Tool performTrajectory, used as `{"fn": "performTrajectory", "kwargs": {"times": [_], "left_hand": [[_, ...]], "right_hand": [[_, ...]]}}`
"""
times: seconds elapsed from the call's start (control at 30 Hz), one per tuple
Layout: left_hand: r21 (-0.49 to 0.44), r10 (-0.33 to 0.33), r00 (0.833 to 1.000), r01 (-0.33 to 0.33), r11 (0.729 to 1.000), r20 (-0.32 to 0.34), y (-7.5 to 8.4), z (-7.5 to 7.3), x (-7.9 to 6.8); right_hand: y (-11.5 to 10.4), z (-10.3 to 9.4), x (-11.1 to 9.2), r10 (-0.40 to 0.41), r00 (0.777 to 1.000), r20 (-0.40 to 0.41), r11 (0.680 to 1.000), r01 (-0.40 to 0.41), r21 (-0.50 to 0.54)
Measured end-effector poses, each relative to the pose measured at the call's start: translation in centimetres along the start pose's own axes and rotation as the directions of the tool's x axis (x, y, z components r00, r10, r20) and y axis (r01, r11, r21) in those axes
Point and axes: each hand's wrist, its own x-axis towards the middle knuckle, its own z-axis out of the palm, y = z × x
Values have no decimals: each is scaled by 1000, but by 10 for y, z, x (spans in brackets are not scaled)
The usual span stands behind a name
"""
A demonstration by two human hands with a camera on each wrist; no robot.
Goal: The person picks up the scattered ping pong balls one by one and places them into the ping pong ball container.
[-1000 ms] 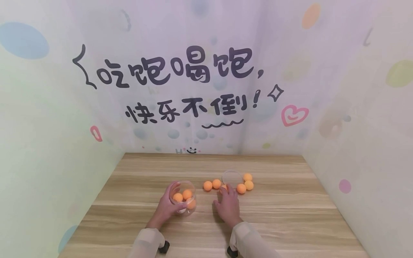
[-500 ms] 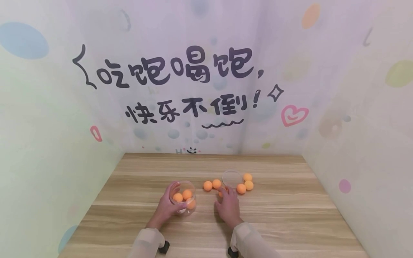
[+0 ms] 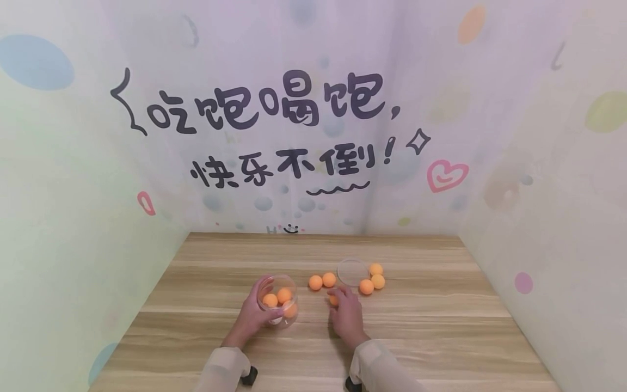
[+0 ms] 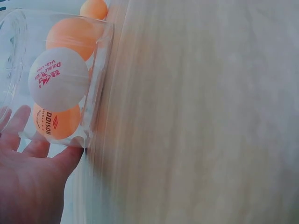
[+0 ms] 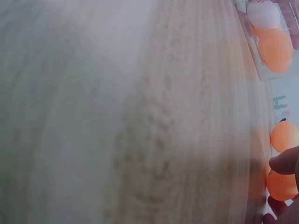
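My left hand (image 3: 250,318) grips a clear plastic jar (image 4: 103,60), which stands on the table. Orange ping-pong balls (image 3: 284,295) lie inside it, and a white ping-pong ball (image 4: 58,79) with red print shows through its wall in the left wrist view. To the right, my right hand (image 3: 349,318) pinches an orange ping-pong ball (image 5: 282,187) low at the tabletop; in the head view the fingers partly cover this ball. In the right wrist view only part of the hand shows at the right edge.
A clear round lid (image 3: 351,272) lies flat beyond the right hand. Two loose orange balls (image 3: 322,281) sit left of it, and several more balls (image 3: 376,281) are at its right. The wooden table (image 3: 441,337) meets patterned walls on three sides.
My right hand has drawn the orange ball slightly nearer and left, away from the lid. The left hand and the jar have stayed in place.
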Motion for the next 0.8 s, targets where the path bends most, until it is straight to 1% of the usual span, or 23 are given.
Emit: {"fn": "performTrajectory", "kwargs": {"times": [0.1,0.2,0.4,0.57,0.8], "left_hand": [[-1,-4,1000,4,1000,2,0,0,0],[5,-6,1000,6,1000,1,1,0,0],[8,-11,1000,11,1000,2,2,1,0],[4,-9,1000,9,1000,1,2,1,0],[13,-5,1000,5,1000,-5,1,1,0]], "right_hand": [[1,0,0,-25,1000,-12,999,25,40],[2,0,0,-25,1000,-14,996,26,85],[1,-1,0,26,1000,7,989,-27,145],[-1,0,0,60,998,16,984,-62,169],[-1,3,-1,104,995,8,972,-103,210]]}}
